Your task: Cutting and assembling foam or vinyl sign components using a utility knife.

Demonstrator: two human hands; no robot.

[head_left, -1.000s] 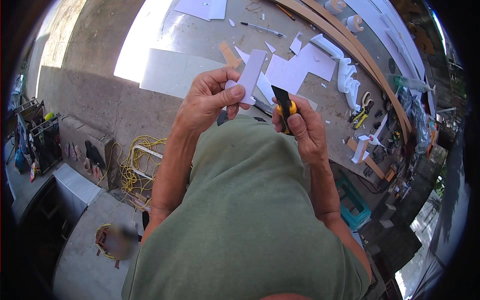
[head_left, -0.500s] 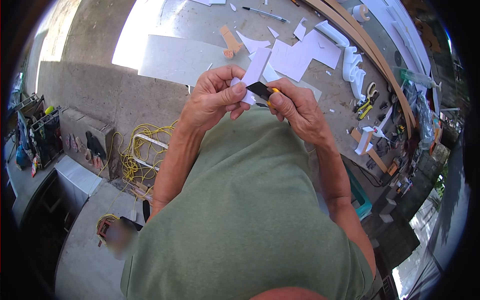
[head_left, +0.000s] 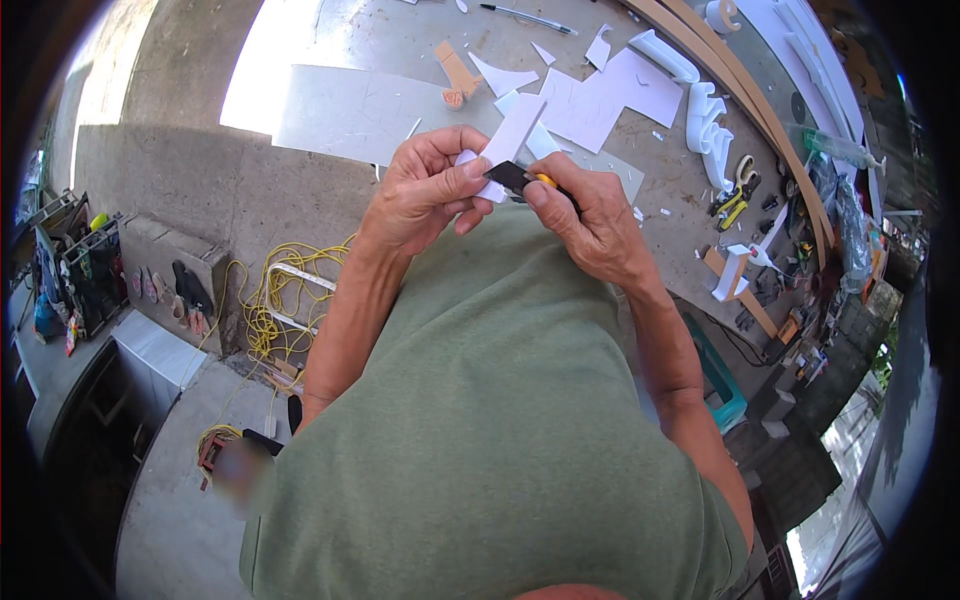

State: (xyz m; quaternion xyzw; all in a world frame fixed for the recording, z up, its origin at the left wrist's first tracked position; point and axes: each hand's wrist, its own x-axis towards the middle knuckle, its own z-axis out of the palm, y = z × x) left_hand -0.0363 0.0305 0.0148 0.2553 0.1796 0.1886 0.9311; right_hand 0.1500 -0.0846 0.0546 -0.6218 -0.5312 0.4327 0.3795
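My left hand (head_left: 428, 190) pinches a white foam-board piece (head_left: 516, 127) between thumb and fingers. The piece has a long straight strip pointing away from me and a rounded lower part, partly hidden by the fingers. In my right hand (head_left: 592, 218) is a utility knife (head_left: 512, 177) with a dark, wide blade and a bit of yellow on its handle. Its blade lies against the piece close to my left thumb; how deep the edge sits cannot be seen. Both hands are held just in front of my green shirt, over the near table edge.
On the table (head_left: 400, 40) lie cut white sheets (head_left: 600, 105), a pen (head_left: 528, 18), a brown template piece (head_left: 457, 73) and white scroll-shaped parts (head_left: 707, 135). To the right are yellow-handled pliers (head_left: 735, 208) and a glue gun (head_left: 765, 258). Yellow cord (head_left: 275, 310) lies tangled on the floor at left.
My right hand and the knife have shifted slightly left and up, bringing the blade nearer my left thumb. The left hand keeps its hold on the foam-board piece.
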